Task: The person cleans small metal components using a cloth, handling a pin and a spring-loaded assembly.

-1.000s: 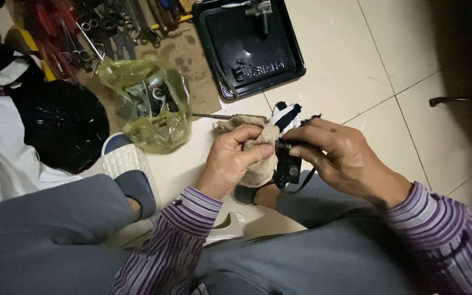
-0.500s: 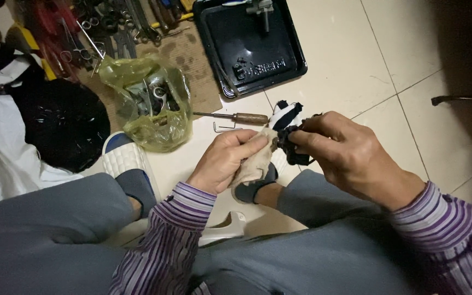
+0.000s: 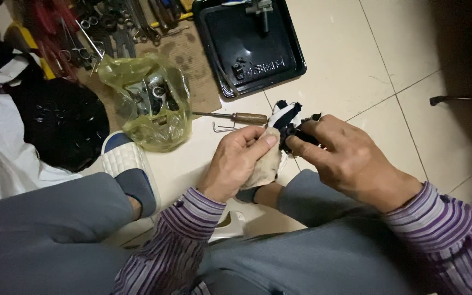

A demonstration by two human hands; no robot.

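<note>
The left hand (image 3: 241, 161) closes its grip on a soiled beige rag (image 3: 266, 164), pressing it against a small black part (image 3: 296, 134) pinched in the grip of the right hand (image 3: 345, 158), just above the knees. The rag looks soft and light; the part seems stiff and possibly greasy, best held by its edges. At ten o'clock lies a wooden-handled screwdriver (image 3: 236, 116), beyond it a yellow plastic bag of tools (image 3: 148, 106); at twelve o'clock, a black tray (image 3: 252, 49) on the tiled floor (image 3: 356, 71).
</note>
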